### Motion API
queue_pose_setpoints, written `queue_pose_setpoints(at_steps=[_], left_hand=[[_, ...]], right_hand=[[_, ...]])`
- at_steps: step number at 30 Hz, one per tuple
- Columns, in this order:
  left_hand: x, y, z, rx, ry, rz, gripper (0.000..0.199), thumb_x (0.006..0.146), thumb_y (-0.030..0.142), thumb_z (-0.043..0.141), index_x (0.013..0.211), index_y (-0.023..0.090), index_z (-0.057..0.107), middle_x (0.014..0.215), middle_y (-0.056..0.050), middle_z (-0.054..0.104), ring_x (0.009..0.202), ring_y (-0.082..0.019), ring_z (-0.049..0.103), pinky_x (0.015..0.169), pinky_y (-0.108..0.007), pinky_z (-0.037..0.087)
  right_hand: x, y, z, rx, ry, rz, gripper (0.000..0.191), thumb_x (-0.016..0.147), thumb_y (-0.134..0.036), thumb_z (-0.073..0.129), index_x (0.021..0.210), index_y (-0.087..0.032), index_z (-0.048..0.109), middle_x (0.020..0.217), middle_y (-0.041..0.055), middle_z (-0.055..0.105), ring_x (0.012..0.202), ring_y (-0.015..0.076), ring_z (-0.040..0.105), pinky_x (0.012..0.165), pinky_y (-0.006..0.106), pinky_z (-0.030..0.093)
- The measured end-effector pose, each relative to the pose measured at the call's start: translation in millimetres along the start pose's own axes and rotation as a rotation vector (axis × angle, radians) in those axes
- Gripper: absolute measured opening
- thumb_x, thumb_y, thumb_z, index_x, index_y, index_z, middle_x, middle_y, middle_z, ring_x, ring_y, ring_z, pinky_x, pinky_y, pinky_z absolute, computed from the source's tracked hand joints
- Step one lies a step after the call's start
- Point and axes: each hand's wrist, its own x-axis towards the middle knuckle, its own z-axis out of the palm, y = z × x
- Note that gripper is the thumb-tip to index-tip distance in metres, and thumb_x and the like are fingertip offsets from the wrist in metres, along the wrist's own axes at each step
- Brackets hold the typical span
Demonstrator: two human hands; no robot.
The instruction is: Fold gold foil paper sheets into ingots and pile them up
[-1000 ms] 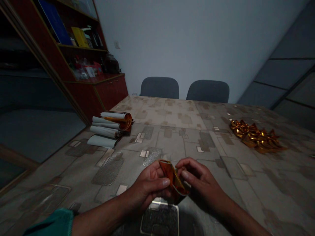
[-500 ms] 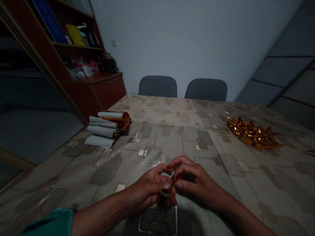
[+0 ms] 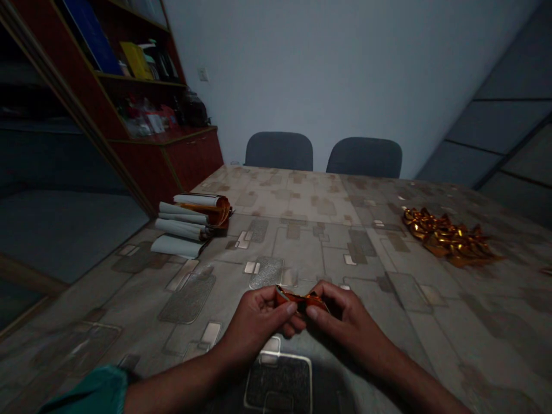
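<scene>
Between my two hands, just above the near part of the table, is a small piece of folded gold foil paper [image 3: 297, 297]. My left hand [image 3: 264, 313] pinches its left end between thumb and fingers. The right end is held by my right hand [image 3: 338, 307], thumb on the near side. Its top edge shows a dip in the middle, and my fingers cover parts of it. Far to the right lies a cluster of shiny folded gold foil pieces [image 3: 448, 234]. Folded foil sheets with pale backs [image 3: 183, 227] are stacked at the left.
A patterned cloth covers the table [image 3: 297, 195]. Two grey chairs [image 3: 279, 150] stand at its far side, against the wall. A red-brown cabinet [image 3: 192, 154] with shelves of household things rises at the back left.
My hands have moved apart a little. The foil paper, earlier mostly hidden in my fingers, now stretches sideways between them. The view has shifted slightly.
</scene>
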Motion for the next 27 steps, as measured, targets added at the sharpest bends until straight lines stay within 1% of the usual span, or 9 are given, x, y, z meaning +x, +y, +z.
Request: queue_pose_setpoints(at_steps=[3, 5, 7, 9, 11, 13, 19, 24, 27], left_hand=[[1.6, 1.2, -2.5, -0.038, 0.012, -0.041, 0.039, 0.073, 0.043, 0.082, 0.090, 0.009, 0.070, 0.073, -0.010, 0.075, 0.063, -0.016, 0.068, 0.057, -0.023, 0.049], [1.7, 2.9, -3.5, -0.054, 0.014, -0.067, 0.039, 0.072, 0.042, 0.083, 0.089, 0.009, 0.070, 0.071, -0.010, 0.075, 0.060, -0.014, 0.067, 0.056, -0.021, 0.048], [0.9, 4.4, -3.7, -0.069, 0.001, -0.095, 0.038, 0.072, 0.042, 0.083, 0.087, 0.010, 0.069, 0.068, -0.009, 0.075, 0.059, -0.013, 0.067, 0.056, -0.020, 0.048], [0.2, 5.3, -3.7, -0.087, -0.026, -0.117, 0.036, 0.072, 0.040, 0.084, 0.085, 0.011, 0.068, 0.069, -0.008, 0.074, 0.060, -0.013, 0.067, 0.056, -0.019, 0.048], [-0.1, 5.9, -3.8, -0.102, -0.049, -0.128, 0.034, 0.072, 0.039, 0.084, 0.084, 0.011, 0.068, 0.068, -0.007, 0.074, 0.061, -0.013, 0.068, 0.056, -0.019, 0.048], [0.1, 6.6, -3.8, -0.110, -0.052, -0.124, 0.034, 0.072, 0.039, 0.084, 0.083, 0.011, 0.068, 0.067, -0.005, 0.073, 0.059, -0.012, 0.067, 0.055, -0.018, 0.047], [-0.1, 11.0, -2.1, 0.000, -0.065, -0.115, 0.037, 0.073, 0.044, 0.081, 0.080, 0.011, 0.067, 0.063, -0.006, 0.072, 0.053, -0.011, 0.062, 0.054, -0.020, 0.046], [-0.2, 10.0, -0.5, 0.066, -0.089, -0.071, 0.039, 0.072, 0.047, 0.080, 0.080, 0.011, 0.066, 0.062, -0.006, 0.071, 0.051, -0.011, 0.061, 0.053, -0.021, 0.047], [-0.7, 7.9, -0.1, 0.091, -0.081, -0.052, 0.038, 0.073, 0.046, 0.078, 0.079, 0.011, 0.066, 0.061, -0.005, 0.070, 0.050, -0.011, 0.061, 0.052, -0.022, 0.046]], right_hand=[[-4.5, -1.1, -10.2, 0.046, -0.026, -0.029, 0.029, 0.101, -0.041, 0.043, 0.105, -0.022, 0.064, 0.088, 0.0047, 0.065, 0.077, 0.0189, 0.060, 0.066, 0.031, 0.045], [-5.6, -2.1, -18.8, -0.094, -0.010, -0.120, 0.026, 0.101, -0.036, 0.045, 0.118, -0.026, 0.062, 0.102, 0.0069, 0.067, 0.092, 0.0219, 0.062, 0.078, 0.036, 0.048], [-4.8, -3.4, -26.1, -0.245, -0.047, -0.245, 0.026, 0.099, -0.028, 0.049, 0.123, -0.029, 0.060, 0.109, 0.0073, 0.067, 0.098, 0.0229, 0.062, 0.085, 0.038, 0.048], [-2.8, -5.1, -30.7, -0.319, -0.141, -0.346, 0.030, 0.099, -0.022, 0.050, 0.125, -0.031, 0.062, 0.110, 0.0069, 0.067, 0.098, 0.0221, 0.062, 0.085, 0.037, 0.048], [-1.3, -7.1, -33.0, -0.354, -0.232, -0.400, 0.032, 0.099, -0.019, 0.050, 0.125, -0.032, 0.064, 0.109, 0.0064, 0.067, 0.097, 0.0207, 0.062, 0.083, 0.035, 0.049], [-0.9, -8.8, -33.7, -0.407, -0.271, -0.428, 0.032, 0.099, -0.019, 0.052, 0.124, -0.032, 0.066, 0.109, 0.0061, 0.066, 0.098, 0.0201, 0.062, 0.082, 0.033, 0.050], [-2.0, -7.3, -31.2, -0.475, -0.230, -0.488, 0.021, 0.097, -0.026, 0.059, 0.113, -0.030, 0.073, 0.096, 0.0054, 0.063, 0.089, 0.0197, 0.059, 0.076, 0.033, 0.049], [-1.6, -5.1, -24.7, -0.329, -0.205, -0.392, 0.015, 0.092, -0.029, 0.066, 0.105, -0.028, 0.075, 0.098, 0.0049, 0.059, 0.093, 0.0200, 0.058, 0.078, 0.034, 0.048], [-2.1, -5.9, -19.7, -0.217, -0.171, -0.331, 0.011, 0.093, -0.030, 0.066, 0.095, -0.025, 0.075, 0.100, 0.0044, 0.058, 0.093, 0.0189, 0.059, 0.080, 0.034, 0.048]])
